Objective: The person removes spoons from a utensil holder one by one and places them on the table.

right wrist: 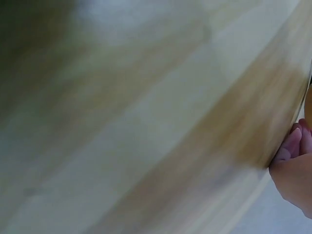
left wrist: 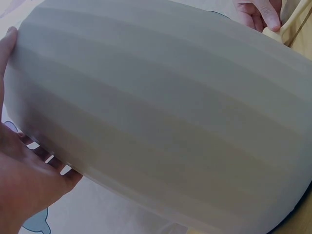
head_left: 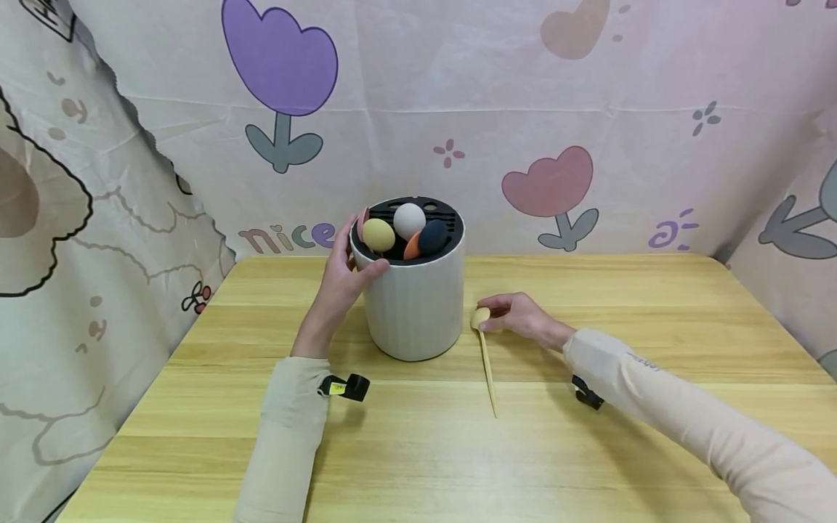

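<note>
A white ribbed utensil holder (head_left: 415, 309) with a black slotted top stands upright on the table. Out of its top show several rounded heads: a yellow one (head_left: 378, 236), a white one (head_left: 409, 219), a navy one (head_left: 433, 237), an orange one (head_left: 412, 247) and a partly hidden pink one. My left hand (head_left: 343, 280) grips the holder near its rim, thumb in front and fingers round the left side. To the holder's right, my right hand (head_left: 516, 317) pinches the pale yellow spoon (head_left: 487, 363) by its bowl; the handle points toward me. In the left wrist view, the holder's wall fills most of the picture.
The wooden table (head_left: 405, 450) reaches back to a printed cloth backdrop (head_left: 418, 80). More printed cloth (head_left: 59, 349) hangs along the left side. A small black camera (head_left: 353, 387) sits on my left wrist. The right wrist view is blurred and mostly shows the tabletop.
</note>
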The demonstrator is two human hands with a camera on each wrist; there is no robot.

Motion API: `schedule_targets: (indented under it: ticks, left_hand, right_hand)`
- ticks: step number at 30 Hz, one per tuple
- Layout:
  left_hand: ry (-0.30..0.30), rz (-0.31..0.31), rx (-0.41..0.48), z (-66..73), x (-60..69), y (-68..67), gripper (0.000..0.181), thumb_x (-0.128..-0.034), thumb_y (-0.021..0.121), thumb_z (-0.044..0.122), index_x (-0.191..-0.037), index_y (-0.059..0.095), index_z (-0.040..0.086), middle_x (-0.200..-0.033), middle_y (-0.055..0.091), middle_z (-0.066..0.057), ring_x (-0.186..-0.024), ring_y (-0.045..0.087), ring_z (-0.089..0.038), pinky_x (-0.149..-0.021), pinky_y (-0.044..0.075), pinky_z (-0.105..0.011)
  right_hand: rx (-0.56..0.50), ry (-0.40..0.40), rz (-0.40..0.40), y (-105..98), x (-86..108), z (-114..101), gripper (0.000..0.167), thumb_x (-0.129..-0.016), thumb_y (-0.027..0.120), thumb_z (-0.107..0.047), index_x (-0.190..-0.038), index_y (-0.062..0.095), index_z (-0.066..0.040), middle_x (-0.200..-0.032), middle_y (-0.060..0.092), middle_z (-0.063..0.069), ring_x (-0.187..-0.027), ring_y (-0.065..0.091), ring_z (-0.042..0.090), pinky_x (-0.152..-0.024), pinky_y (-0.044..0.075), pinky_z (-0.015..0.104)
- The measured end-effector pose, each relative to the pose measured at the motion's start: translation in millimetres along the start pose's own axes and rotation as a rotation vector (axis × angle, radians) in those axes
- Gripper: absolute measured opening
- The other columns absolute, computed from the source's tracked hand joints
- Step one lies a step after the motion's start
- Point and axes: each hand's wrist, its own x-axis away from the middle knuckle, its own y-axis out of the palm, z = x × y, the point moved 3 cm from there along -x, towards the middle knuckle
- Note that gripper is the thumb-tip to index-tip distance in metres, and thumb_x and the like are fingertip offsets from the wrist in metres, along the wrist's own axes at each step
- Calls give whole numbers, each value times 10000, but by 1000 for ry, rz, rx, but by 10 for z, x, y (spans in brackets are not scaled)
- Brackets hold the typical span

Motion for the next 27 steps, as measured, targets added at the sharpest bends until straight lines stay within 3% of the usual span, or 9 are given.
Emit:
schedule_targets:
  ticks: [18, 27]
  left_hand:
    - [-9, 3, 6, -1, 0, -1, 884, -840, 669, 401, -1548, 183, 192, -1576, 218, -11, -1428, 209, -215, -1141, 156, -516]
    - [-10, -2, 12, -2, -2, 1, 886, -836, 669, 393, -1548, 182, 193, -1576, 211, -9, -1430, 203, -219, -1142, 160, -509]
  right_hand:
    - [-8, 3, -11, -3, 8, -4, 500, -840, 763, -95, -1285, 584, 43, -1293, 573, 185, -1134, 530, 288, -985, 424, 401]
    - [-27, -9, -67, -25, 26, 16, 571, -834, 761, -66, -1337, 522, 66, -1351, 528, 209, -1218, 501, 325, -1039, 392, 426]
